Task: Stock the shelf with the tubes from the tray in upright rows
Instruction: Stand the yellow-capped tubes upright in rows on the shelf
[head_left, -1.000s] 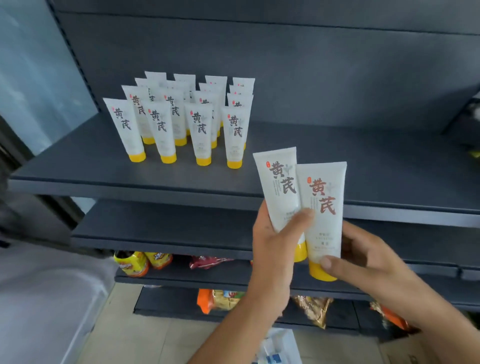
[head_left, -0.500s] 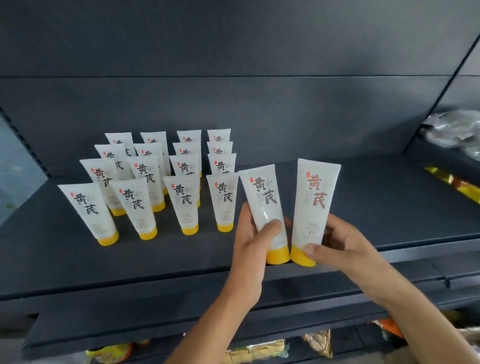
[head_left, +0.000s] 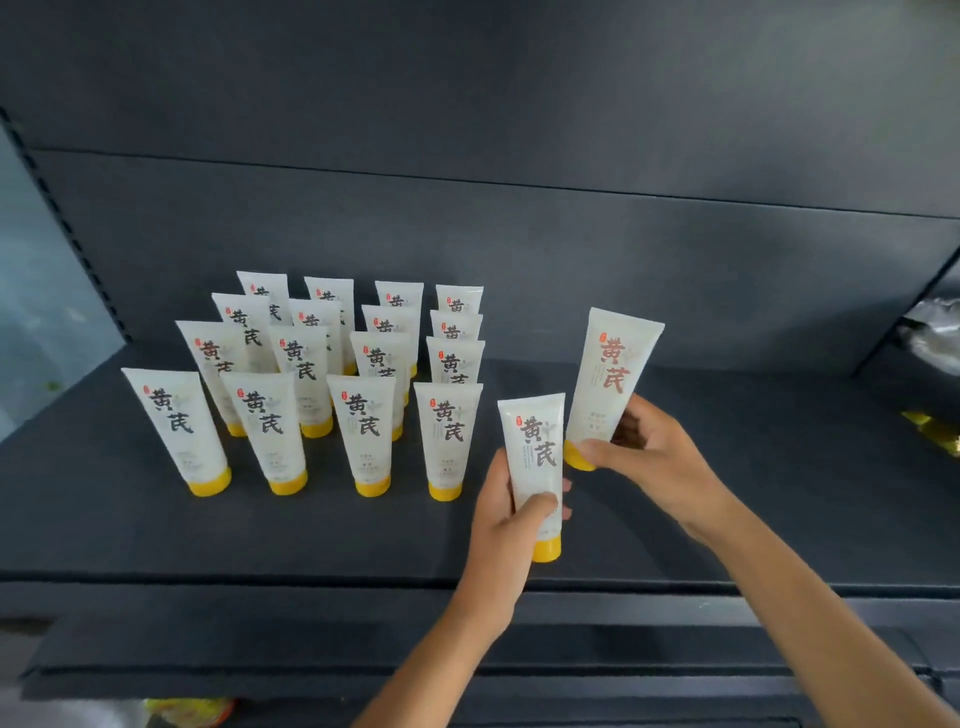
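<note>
- Nearest, the left hand has come forward over the shelf deck. Its thumb and fingers are curled round the lower body of a black-lettered tube, which is upright with its yellow cap down. Whether the cap is already touching the deck I cannot tell.
- Just behind and to the right, the right hand pinches a brown-lettered tube near its cap, thumb in front and fingers behind. This tube leans slightly right.
- What has changed: a second ago both tubes were held side by side, touching, out in front of the shelf lip. Half a second ago they were crossing the front edge. Now they are over the deck and have parted, the right one set deeper.
- My reading is that this begins a fifth column, just to the right of the standing block, with one tube bound for a front slot and the other for a slot behind it.
- Further back, the stocked tubes stand cap-down in four columns of four, the same count as before (only the camera's angle on them differs).
- The tray is out of view, so how much stock remains cannot be judged.
- Farthest is the dark back panel.
</note>
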